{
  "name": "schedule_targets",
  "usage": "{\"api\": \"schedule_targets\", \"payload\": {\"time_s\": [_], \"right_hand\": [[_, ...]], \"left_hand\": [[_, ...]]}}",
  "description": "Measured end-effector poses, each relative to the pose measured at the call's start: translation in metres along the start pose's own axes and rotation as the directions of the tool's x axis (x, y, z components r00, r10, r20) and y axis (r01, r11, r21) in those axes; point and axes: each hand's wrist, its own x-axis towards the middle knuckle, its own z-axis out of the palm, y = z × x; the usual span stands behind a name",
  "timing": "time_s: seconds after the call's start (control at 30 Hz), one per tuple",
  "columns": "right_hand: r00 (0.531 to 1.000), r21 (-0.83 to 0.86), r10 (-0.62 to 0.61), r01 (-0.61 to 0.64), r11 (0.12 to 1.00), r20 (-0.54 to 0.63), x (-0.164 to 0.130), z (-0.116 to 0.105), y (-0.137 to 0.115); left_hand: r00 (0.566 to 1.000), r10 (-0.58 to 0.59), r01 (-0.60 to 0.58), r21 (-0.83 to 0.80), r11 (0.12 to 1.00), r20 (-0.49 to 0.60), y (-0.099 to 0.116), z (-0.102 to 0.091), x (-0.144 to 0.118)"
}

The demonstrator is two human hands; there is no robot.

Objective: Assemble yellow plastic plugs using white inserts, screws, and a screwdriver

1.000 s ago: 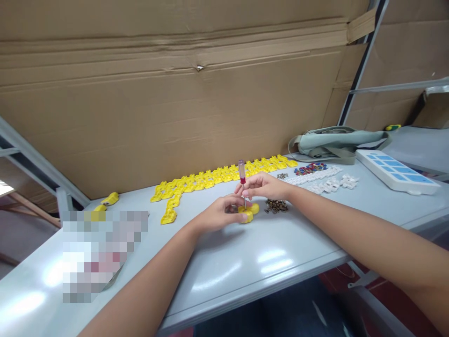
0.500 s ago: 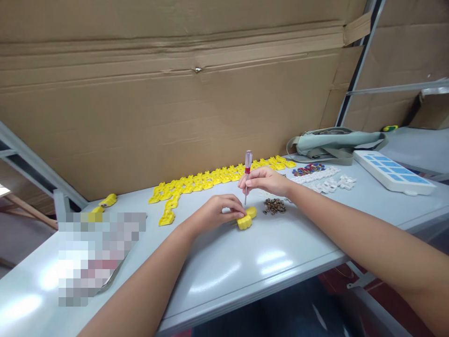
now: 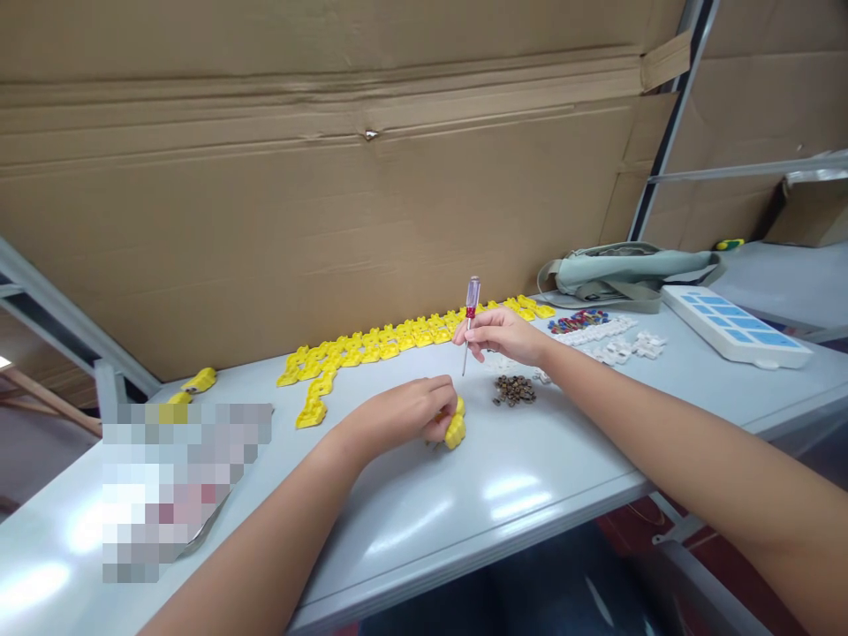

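Note:
My right hand (image 3: 502, 336) pinches a screwdriver (image 3: 473, 299) with a clear purple and red handle, its shaft pointing down. The tip hangs in the air, apart from the yellow part below. Closed around a yellow plastic piece (image 3: 456, 429) is my left hand (image 3: 424, 408), low over the table; its fingers hide much of the piece. To the right of that piece lies a heap of small brass-coloured metal parts (image 3: 514, 389). Rows of yellow plastic shells (image 3: 371, 346) stretch along the table behind both hands.
White plastic parts (image 3: 613, 352) and red and blue pieces (image 3: 579, 321) lie at the right. Farther over are a pale green bag (image 3: 629, 267) and a white case with blue compartments (image 3: 735, 327). Yellow pieces (image 3: 200, 381) sit at the left. Cardboard (image 3: 331, 221) stands behind the table (image 3: 411, 530).
The screwdriver has lifted off the yellow piece. My left hand has curled further around that piece and turned it, drawing it slightly toward me.

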Motion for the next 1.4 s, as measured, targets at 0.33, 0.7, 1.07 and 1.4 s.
{"api": "schedule_targets", "payload": {"time_s": [0.33,0.7,1.07,1.4], "right_hand": [[0.998,0.015,0.064,-0.064,0.998,0.014,-0.001,0.004,0.000],[1.000,-0.047,-0.005,0.006,0.999,0.019,-0.012,0.042,-0.018],[0.999,-0.243,-0.020,0.026,0.970,0.025,-0.012,0.045,-0.006],[0.995,-0.254,-0.084,0.097,0.962,0.061,-0.016,0.045,-0.006]], "left_hand": [[0.995,-0.095,0.096,-0.188,0.977,0.013,0.002,-0.002,-0.005],[0.982,-0.165,0.111,-0.418,0.902,-0.094,0.005,0.003,-0.006],[0.979,-0.193,0.096,-0.705,0.703,-0.060,-0.014,0.017,-0.002],[0.977,-0.212,0.126,-0.768,0.627,-0.013,-0.018,0.020,0.000]]}}
